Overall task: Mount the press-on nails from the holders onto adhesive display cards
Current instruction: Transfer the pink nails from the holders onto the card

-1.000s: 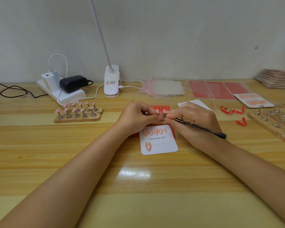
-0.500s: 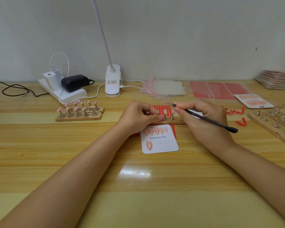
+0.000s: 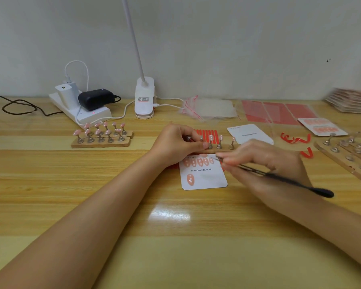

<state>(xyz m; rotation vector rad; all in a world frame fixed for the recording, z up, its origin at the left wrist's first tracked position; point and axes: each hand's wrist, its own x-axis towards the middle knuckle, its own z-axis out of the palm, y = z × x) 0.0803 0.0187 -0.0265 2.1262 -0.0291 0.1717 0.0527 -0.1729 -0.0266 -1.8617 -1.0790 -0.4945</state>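
My right hand (image 3: 267, 163) pinches the tweezers (image 3: 279, 178), tips aimed left over the display card (image 3: 204, 178) on the worktop (image 3: 113, 205). Just beyond, my left hand (image 3: 175, 144) grips the holder strip (image 3: 219, 150), its long axis running left-right; the right hand is nearer its remaining nails (image 3: 220, 138).

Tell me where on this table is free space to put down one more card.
Bare table lies between the forearms, just below the card, and left of the left hand, below the full nail holder. The right side is crowded: empty holders, red strips, sheets.
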